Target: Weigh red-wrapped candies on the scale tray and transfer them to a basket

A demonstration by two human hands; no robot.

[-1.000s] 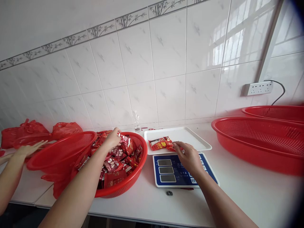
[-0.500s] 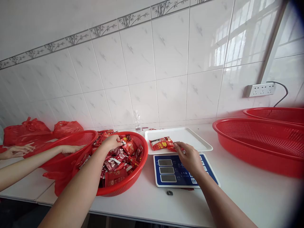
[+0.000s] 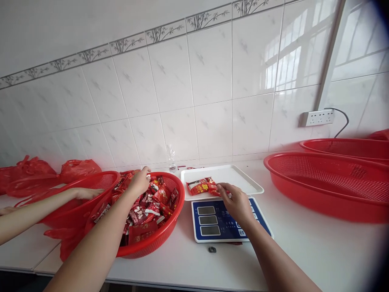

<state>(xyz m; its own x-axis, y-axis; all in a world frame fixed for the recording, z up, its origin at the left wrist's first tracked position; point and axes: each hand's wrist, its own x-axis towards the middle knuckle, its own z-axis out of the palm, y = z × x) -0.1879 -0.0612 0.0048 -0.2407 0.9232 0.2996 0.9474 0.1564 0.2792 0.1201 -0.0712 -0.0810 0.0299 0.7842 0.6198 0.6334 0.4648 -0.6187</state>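
Observation:
My left hand (image 3: 139, 181) reaches into a red basket (image 3: 165, 231) heaped with red candy packets (image 3: 146, 205). Its fingers curl down among the packets at the far side, and what they hold is hidden. My right hand (image 3: 236, 201) rests over the blue-faced scale (image 3: 212, 221), with fingertips pinched on a red packet (image 3: 216, 190) at the front edge of the white tray (image 3: 234, 175). A few more red packets (image 3: 199, 186) lie on the tray's left part.
Another person's hand (image 3: 83, 194) reaches into an empty red basket (image 3: 103, 180) on the left, by red plastic bags (image 3: 79, 167). Two large red baskets (image 3: 328, 188) stand at right. A clear bottle (image 3: 172, 156) is by the wall, a small dark object (image 3: 212, 249) before the scale.
My left hand has shifted a little toward the basket's far rim. The other person's hand has moved from the bags into the empty basket. My right hand stays at the tray's edge.

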